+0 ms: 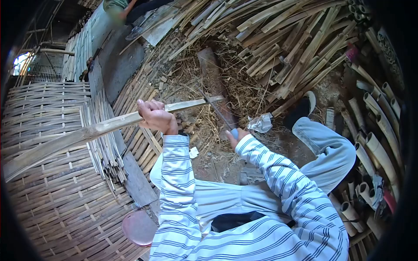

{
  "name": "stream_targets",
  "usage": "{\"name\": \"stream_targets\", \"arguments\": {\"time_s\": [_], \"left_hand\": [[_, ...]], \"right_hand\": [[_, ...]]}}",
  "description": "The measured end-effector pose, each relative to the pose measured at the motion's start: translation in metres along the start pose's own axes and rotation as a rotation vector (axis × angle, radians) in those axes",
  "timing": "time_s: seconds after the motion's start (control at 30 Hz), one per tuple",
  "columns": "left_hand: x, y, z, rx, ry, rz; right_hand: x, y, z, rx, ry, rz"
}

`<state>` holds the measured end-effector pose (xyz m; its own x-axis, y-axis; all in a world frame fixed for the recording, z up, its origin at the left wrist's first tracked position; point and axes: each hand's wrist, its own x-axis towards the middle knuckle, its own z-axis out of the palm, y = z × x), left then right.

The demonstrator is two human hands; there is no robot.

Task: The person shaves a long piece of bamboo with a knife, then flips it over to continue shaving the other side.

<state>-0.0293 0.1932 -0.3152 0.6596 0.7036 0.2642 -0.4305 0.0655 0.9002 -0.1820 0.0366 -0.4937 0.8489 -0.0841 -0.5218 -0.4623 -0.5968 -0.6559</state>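
My left hand [156,115] is wrapped around a long split bamboo piece [109,125], which runs from the far left to the middle of the view. In my right hand [239,137] is a knife [221,113] with a blue handle, its long thin blade pointing up and left. The blade crosses the bamboo close to its right end. Beneath that end lies a dark wooden log [210,65] on the ground, with curly bamboo shavings [248,87] scattered around it.
A woven bamboo mat [48,174] spreads over the left side, with a bundle of thin strips [104,139] on it. Split bamboo [296,43] is heaped at the upper right, and cut bamboo tubes [379,117] stand at the right. Another person [119,8] is at the top left.
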Motion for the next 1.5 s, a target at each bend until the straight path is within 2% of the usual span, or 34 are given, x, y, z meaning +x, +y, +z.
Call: {"name": "stream_targets", "arguments": {"time_s": [0.1,0.13,0.23,0.27,0.3,0.37,0.4,0.5,0.53,0.6,0.67,0.7,0.77,0.9,1.0,1.03,1.1,1.13,1.2,1.23,1.27,1.3,1.43,1.47,1.5], "left_hand": [[0.003,-0.001,0.003,0.038,-0.042,-0.005],[-0.001,0.000,0.008,0.039,-0.039,0.004],[-0.009,0.002,0.014,0.032,-0.037,0.008],[-0.004,0.001,0.011,0.022,-0.045,-0.005],[-0.002,0.001,0.005,0.019,-0.051,-0.021],[-0.004,0.000,-0.006,0.019,-0.044,-0.050],[-0.001,-0.002,-0.007,0.011,-0.035,-0.054],[0.002,-0.003,-0.011,0.026,0.005,-0.036],[-0.001,-0.001,-0.007,0.047,0.028,-0.018],[0.001,0.001,-0.009,0.036,0.076,-0.028],[0.005,0.001,-0.013,0.036,0.113,-0.025],[0.007,-0.003,-0.017,0.043,0.134,-0.028],[0.009,-0.005,-0.023,0.036,0.097,-0.027],[0.009,0.001,-0.012,0.049,0.169,-0.016],[0.018,-0.001,-0.028,0.089,0.228,-0.041],[0.015,0.001,-0.031,0.089,0.229,-0.039],[0.015,-0.001,-0.025,0.063,0.202,-0.033],[0.009,0.001,-0.019,0.059,0.171,-0.004],[0.002,0.003,-0.010,0.092,0.240,-0.038],[-0.001,0.005,-0.007,0.105,0.266,-0.051],[-0.003,0.007,-0.011,0.088,0.137,-0.024],[0.003,0.000,-0.017,0.035,0.124,-0.052],[-0.008,0.002,-0.013,0.066,0.088,-0.036],[-0.011,0.002,-0.011,0.068,0.065,-0.019],[-0.013,0.005,-0.018,0.063,0.088,-0.045]], "right_hand": [[-0.014,-0.042,-0.015,0.261,-0.030,0.069],[-0.010,-0.043,-0.008,0.270,0.053,-0.036],[0.016,-0.036,0.001,0.138,-0.022,-0.069],[0.027,-0.045,0.009,0.098,0.102,-0.025],[0.037,-0.043,0.010,0.066,0.042,0.065],[0.029,-0.063,-0.014,0.099,-0.018,-0.007],[0.029,-0.065,-0.007,0.035,0.082,-0.043],[0.009,-0.074,-0.016,0.208,0.143,-0.163],[0.004,-0.073,-0.019,0.178,0.025,-0.060],[0.020,-0.043,0.014,0.082,0.026,0.126],[0.024,-0.039,0.005,0.057,0.005,0.262],[0.019,-0.029,0.001,0.158,-0.018,0.196],[0.008,-0.034,-0.006,0.118,-0.001,0.140],[0.011,-0.035,0.010,-0.005,-0.039,0.120],[0.009,-0.041,0.013,-0.030,-0.027,0.124],[0.005,-0.046,0.004,0.005,-0.111,0.128],[0.000,-0.050,0.009,-0.041,-0.004,0.092],[0.001,-0.053,0.007,-0.025,-0.006,0.073],[-0.007,-0.055,0.003,0.006,-0.040,0.050],[0.003,-0.042,0.014,0.036,-0.015,0.134],[0.010,-0.028,0.028,0.006,0.046,0.123],[0.021,-0.021,0.033,-0.030,0.118,0.098],[-0.011,-0.071,-0.013,0.046,-0.118,0.042],[-0.003,-0.071,-0.013,0.081,-0.161,0.129],[0.021,-0.044,0.020,0.021,-0.061,0.092]]}}
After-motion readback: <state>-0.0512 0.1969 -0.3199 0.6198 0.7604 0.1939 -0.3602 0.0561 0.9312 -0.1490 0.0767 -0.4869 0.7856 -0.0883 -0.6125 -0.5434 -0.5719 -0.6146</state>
